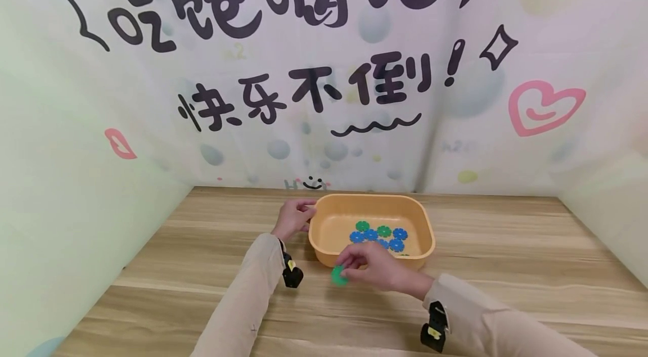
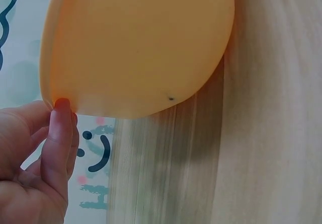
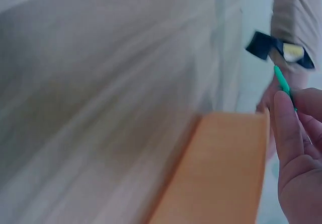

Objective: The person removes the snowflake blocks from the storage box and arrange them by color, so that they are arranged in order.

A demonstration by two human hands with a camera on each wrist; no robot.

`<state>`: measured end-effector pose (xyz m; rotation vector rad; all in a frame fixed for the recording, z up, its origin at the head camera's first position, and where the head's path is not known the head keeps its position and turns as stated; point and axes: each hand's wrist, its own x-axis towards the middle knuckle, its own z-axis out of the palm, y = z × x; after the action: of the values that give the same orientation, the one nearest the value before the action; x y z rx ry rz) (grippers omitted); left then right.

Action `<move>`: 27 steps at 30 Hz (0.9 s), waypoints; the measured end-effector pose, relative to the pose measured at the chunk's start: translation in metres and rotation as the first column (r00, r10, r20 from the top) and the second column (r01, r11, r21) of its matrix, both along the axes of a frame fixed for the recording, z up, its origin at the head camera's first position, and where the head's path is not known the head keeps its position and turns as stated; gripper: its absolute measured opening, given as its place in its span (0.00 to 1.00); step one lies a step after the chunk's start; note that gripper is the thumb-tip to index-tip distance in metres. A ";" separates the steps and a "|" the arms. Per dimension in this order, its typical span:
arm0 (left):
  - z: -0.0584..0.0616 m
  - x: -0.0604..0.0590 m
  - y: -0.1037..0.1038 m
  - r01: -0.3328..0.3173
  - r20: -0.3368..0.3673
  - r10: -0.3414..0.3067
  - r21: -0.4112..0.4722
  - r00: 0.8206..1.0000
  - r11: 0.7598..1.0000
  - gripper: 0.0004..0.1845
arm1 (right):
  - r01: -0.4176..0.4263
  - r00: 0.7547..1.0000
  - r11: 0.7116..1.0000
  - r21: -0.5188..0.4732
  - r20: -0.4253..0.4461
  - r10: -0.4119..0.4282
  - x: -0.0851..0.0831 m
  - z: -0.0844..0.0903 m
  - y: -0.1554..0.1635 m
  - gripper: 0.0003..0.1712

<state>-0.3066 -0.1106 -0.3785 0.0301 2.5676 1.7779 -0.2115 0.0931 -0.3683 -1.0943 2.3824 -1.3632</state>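
An orange plastic basin stands on the wooden table. At its left side my left hand pinches the rim, thumb and fingers at the edge of the basin wall in the left wrist view. My right hand pinches a green disc between thumb and fingertips, just outside the basin's near side. The right wrist view shows this green disc edge-on. Inside the basin lie several notched blue discs and green discs; my right hand hides part of them.
Wooden tabletop surrounds the basin. Behind it hangs a white curtain with black lettering and pink hearts. A black strap device sits on the left wrist, another wrist device on the right.
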 end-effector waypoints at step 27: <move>0.001 0.000 0.000 0.006 0.002 -0.006 -0.004 1.000 1.000 0.15 | -0.030 0.998 0.991 0.131 -0.043 0.036 -0.004 -0.042 -0.038 0.05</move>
<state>-0.3063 -0.1101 -0.3779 0.0360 2.5662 1.7699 -0.2153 0.0547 -0.4103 -1.1351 2.4343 -1.1660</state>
